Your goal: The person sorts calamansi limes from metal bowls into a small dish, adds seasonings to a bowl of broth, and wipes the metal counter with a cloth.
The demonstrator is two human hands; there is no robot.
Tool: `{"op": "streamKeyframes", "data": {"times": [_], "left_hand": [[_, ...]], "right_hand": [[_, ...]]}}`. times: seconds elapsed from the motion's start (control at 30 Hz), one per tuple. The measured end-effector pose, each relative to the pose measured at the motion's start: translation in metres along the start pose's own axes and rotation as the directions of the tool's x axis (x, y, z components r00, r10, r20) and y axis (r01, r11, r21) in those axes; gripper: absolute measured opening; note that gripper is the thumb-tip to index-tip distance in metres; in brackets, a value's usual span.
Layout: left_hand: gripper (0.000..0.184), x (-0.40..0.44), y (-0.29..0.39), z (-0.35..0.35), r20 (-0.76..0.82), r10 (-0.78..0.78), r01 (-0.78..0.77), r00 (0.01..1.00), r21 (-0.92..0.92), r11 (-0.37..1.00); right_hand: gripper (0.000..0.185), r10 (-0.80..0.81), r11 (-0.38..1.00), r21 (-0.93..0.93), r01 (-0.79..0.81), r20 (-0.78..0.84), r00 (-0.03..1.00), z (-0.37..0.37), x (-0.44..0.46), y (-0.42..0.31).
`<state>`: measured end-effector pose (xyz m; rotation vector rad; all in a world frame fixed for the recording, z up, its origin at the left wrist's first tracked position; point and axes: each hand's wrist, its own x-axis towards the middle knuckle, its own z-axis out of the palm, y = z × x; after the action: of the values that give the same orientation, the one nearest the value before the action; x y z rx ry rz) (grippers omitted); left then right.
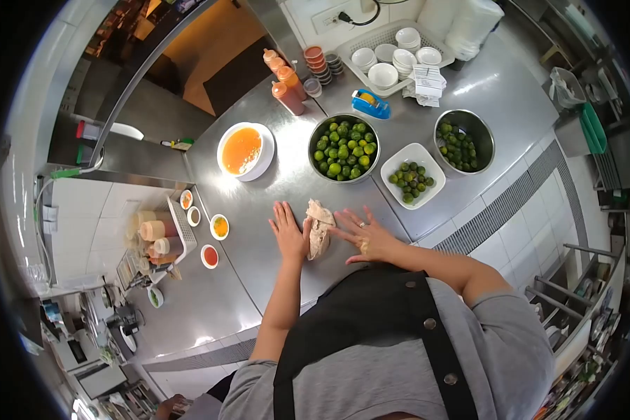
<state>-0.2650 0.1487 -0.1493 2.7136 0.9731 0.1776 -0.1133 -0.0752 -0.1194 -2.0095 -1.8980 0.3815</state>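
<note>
A hand could pass along the near edge of the table (189,308) on the left, or between the sauce bowl (267,152) and lime bowl (344,181) toward the bottles (288,98). The square dish (435,179) and steel bowl (486,155) obstruct the right.

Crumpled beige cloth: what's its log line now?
crumpled beige cloth: on shiny metal counter; left hand: open, beside it; right hand: open, fingers spread beside it

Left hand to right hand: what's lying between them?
A crumpled beige cloth, on the steel counter, between the left hand and the right hand. It shows in the head view.
</note>
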Motion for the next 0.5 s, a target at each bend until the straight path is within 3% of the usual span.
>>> {"op": "streamKeyframes", "data": {"times": [0.03, 0.23, 0.5], "left_hand": [[0.084, -0.001, 0.0, 0.0, -0.009, 0.003, -0.004, 1.0, -0.008, 1.0], [0.082, -0.002, -0.002, -0.001, -0.038, 0.018, -0.019, 0.999, -0.025, 1.0], [0.081, -0.004, -0.007, 0.006, -0.06, 0.041, -0.043, 0.997, -0.034, 0.998]], "right_hand": [[0.101, -0.003, 1.0, 0.023, 0.001, 0.114, 0.993, 0.004, 0.0, 0.003], [0.106, 0.033, 0.999, -0.039, -0.031, 0.074, 0.997, 0.007, -0.01, 0.003], [0.103, 0.219, 0.976, -0.028, -0.217, 0.088, 0.972, 0.01, -0.017, -0.018]]}}
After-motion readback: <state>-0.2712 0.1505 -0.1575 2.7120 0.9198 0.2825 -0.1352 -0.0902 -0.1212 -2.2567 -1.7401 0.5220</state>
